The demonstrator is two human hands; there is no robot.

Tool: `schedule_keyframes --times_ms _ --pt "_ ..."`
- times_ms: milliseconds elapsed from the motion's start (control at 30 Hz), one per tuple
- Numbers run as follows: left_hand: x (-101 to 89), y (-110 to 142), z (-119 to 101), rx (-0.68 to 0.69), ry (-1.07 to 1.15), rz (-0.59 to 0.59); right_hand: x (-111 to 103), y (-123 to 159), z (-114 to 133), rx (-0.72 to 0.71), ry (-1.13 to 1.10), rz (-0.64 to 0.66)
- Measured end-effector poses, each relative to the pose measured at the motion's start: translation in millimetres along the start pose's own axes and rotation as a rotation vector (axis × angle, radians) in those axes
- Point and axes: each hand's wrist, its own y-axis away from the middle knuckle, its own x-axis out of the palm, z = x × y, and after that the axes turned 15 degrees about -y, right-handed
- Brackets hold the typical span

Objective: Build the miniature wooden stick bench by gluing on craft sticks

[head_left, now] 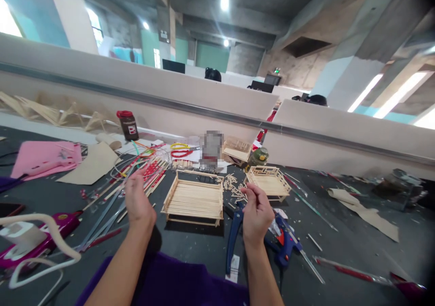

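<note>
A small tray-like frame of thin wooden sticks (194, 199), slatted and railed, stands on the dark table between my hands, touching neither. My left hand (139, 201) is raised to the left of it, fingers pointing up and apart from the frame, with nothing seen in it. To its right, my right hand (257, 213) has its fingers curled in with the thumb against them; anything between the fingertips is too small to make out. Beyond that hand are loose short sticks (233, 187) and a second small stick-built frame (270, 181). Beneath it lie blue-handled pliers (234, 240).
A blue glue gun (287, 247) lies right of my right wrist. Red-handled scissors (181, 153) and a dark red-lidded bottle (128, 125) are farther back. Left are a purple power strip (61, 224) with a white cable and pink cloth (44, 158). A white partition (190, 120) bounds the table.
</note>
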Motion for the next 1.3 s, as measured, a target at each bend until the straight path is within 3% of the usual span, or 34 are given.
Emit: schedule_keyframes --times_ms 100,200,267,367,533,667,833,1067,1167,1300 --pt "-0.6 -4 6 -0.199 0.056 0.118 -4 -1 -6 0.013 0.039 -0.022" --pt "-1.3 -4 7 -0.363 0.112 0.351 -2 -2 -11 -0.063 0.081 -0.033" --pt "-1.1 -3 10 -0.412 0.111 0.46 0 -2 -15 -0.134 0.063 -0.029" --pt "0.8 -2 17 -0.433 0.113 0.53 1 1 -22 -0.097 -0.014 0.045" --pt "2.7 -4 29 -0.431 0.15 0.595 -2 7 -27 -0.099 0.024 0.171" --pt "2.2 -5 29 -0.458 0.137 0.643 1 9 -21 -0.148 0.134 0.197" --pt "4.3 -3 25 -0.474 0.174 0.617 6 9 -13 -0.189 0.2 0.173" --pt "8.0 3 25 -0.444 0.225 0.629 10 9 -3 -0.414 0.229 0.271" --pt "8.5 4 26 -0.44 0.217 0.647 12 11 -4 -0.412 0.208 0.313" --pt "8.5 2 26 -0.461 0.203 0.611 14 15 -6 -0.378 0.182 0.264"
